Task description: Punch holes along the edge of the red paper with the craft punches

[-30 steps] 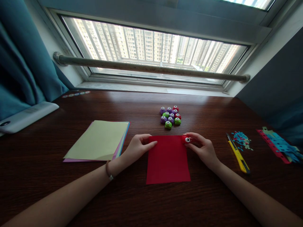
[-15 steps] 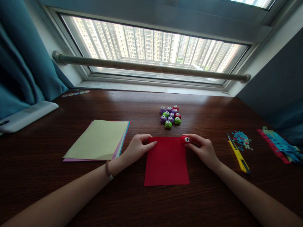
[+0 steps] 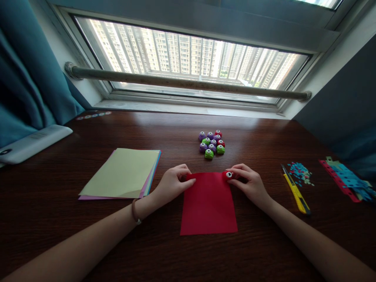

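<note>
A square sheet of red paper (image 3: 209,205) lies in front of me on the brown table. Its far left corner is pinched between the thumb and fingers of my left hand (image 3: 173,182). My right hand (image 3: 249,182) grips a small red craft punch (image 3: 227,175), which sits at the sheet's far right corner. A white disc with a dark heart-like mark shows on top of this punch. Whether the paper's edge is inside its slot cannot be made out. Beyond the sheet stands a cluster of purple, green and red craft punches (image 3: 212,147).
To the left lies a stack of coloured paper (image 3: 122,172), pale yellow on top. On the right are a yellow utility knife (image 3: 297,195), a pile of blue and pale paper bits (image 3: 300,173) and punched paper strips (image 3: 345,180). A white device (image 3: 35,143) rests by the curtain.
The red sheet has shifted slightly toward me and to the right. My right hand has brought the red punch a little left and nearer along the sheet's far edge.
</note>
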`<state>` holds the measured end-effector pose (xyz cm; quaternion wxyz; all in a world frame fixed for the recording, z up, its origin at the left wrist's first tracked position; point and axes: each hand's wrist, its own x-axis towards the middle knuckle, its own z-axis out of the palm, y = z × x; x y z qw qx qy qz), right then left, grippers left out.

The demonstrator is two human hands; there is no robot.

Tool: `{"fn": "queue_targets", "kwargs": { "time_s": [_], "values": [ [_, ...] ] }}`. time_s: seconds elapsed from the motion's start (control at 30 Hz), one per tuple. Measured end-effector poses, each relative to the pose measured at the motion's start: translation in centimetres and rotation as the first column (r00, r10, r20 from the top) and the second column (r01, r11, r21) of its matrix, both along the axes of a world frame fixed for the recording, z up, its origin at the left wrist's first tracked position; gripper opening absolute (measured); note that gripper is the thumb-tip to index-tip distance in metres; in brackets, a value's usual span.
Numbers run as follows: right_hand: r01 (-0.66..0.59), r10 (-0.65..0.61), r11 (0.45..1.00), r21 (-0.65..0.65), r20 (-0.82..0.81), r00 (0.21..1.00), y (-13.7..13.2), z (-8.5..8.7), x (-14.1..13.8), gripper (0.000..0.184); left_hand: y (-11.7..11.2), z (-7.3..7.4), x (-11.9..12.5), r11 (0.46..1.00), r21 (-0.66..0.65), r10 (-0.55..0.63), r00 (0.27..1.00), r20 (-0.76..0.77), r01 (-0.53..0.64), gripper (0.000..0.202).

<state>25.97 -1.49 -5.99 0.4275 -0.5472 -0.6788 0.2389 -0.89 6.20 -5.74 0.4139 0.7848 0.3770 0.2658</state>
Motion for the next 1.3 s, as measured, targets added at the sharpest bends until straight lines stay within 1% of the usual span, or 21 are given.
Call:
{"fn": "queue_targets", "kwargs": {
  "time_s": [0.2,0.33,0.7,1.07,1.2,1.3],
  "values": [
    [-0.015,0.015,1.0,-0.011,0.056,0.998,0.0,0.1,0.0,0.023,-0.3,0.2,0.0,0.99,0.136,-0.03,0.993,-0.119,0.046,0.02],
    [-0.01,0.012,1.0,-0.024,0.087,0.996,0.0,0.0,0.0,0.023,-0.4,0.3,0.1,0.978,0.195,-0.032,0.983,-0.182,0.068,0.015],
    [-0.004,0.011,0.999,-0.046,0.15,0.989,0.1,-0.1,0.0,0.023,-0.4,0.3,0.1,0.965,0.243,-0.041,0.971,-0.236,0.1,0.014],
    [-0.01,0.017,0.999,-0.046,0.147,0.989,0.1,-0.1,0.1,0.023,-0.5,0.1,0.2,0.946,0.296,-0.041,0.954,-0.297,0.133,0.01],
    [-0.011,0.018,0.999,-0.046,0.15,0.989,0.1,-0.1,0.1,0.022,-0.8,0.1,0.3,0.935,0.326,-0.029,0.945,-0.327,0.141,0.016],
    [-0.011,0.018,0.999,-0.043,0.156,0.988,0.1,-0.1,0.1,0.022,-1.1,0.1,0.4,0.918,0.38,0.019,0.947,-0.321,0.111,0.032]
  ]
}}
